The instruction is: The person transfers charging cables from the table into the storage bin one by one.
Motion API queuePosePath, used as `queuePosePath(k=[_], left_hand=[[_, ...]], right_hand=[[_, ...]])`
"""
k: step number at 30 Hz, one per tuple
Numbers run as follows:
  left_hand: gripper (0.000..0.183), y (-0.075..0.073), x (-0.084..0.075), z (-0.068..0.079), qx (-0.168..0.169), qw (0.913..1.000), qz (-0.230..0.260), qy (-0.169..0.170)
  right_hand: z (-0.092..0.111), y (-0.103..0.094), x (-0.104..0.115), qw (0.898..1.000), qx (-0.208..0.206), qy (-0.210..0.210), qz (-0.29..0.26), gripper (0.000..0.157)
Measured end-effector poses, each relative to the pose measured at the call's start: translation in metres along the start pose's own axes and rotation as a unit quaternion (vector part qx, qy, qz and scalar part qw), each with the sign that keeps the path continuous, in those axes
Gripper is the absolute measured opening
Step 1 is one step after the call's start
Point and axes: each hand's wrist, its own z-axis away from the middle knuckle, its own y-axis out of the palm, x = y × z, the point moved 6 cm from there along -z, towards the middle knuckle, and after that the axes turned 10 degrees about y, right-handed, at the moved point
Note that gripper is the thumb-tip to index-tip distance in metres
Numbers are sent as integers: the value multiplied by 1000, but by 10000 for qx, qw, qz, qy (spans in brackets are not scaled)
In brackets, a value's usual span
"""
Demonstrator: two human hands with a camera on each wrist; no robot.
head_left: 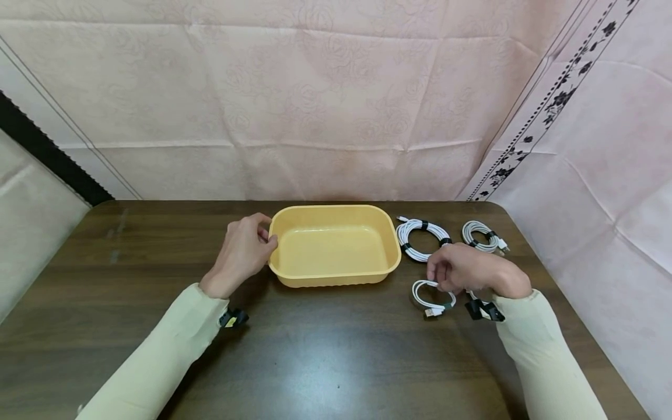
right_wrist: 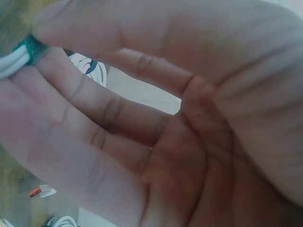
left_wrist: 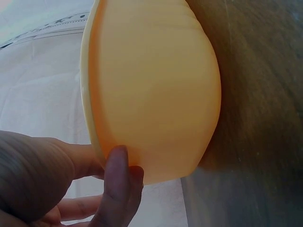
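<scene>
Both part-curled, L hand (head_left: 238,254) pinching yel. tub (head_left: 336,280), R hand (head_left: 472,269) pinching wht cable (right_wrist: 14,62)

Yellow tub (left_wrist: 156,90) cut off at left-wrist view's top, near white cable (head_left: 431,305) partly behind right grip (head_left: 469,268)

Your head camera, farthest back, looks down from six o'clock toward twelve. Your left wrist camera (head_left: 240,318) faces the yellow tray (left_wrist: 156,85) closely from its eight o'clock; both views share it. Your right wrist camera (head_left: 475,309) looks, very near, into your right hand (head_left: 469,268), sharing the green-strapped cable (right_wrist: 15,61) with the head's.
</scene>
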Motion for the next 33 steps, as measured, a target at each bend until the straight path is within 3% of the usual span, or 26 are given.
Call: queuePosePath(k=[15, 22, 33], left_hand=[[35, 0, 0, 0, 54, 9999, 79, -100], [35, 1, 1, 1, 76, 9998, 110, -130], [35, 1, -1, 1, 49, 9999, 102, -105]], right_hand=[[1, -7, 3, 9995, 40, -22, -307, 41], [-1, -13, 9, 9992, -225, -316, 51, 35], [1, -20, 12, 9979, -486, -370, 195, 23]])
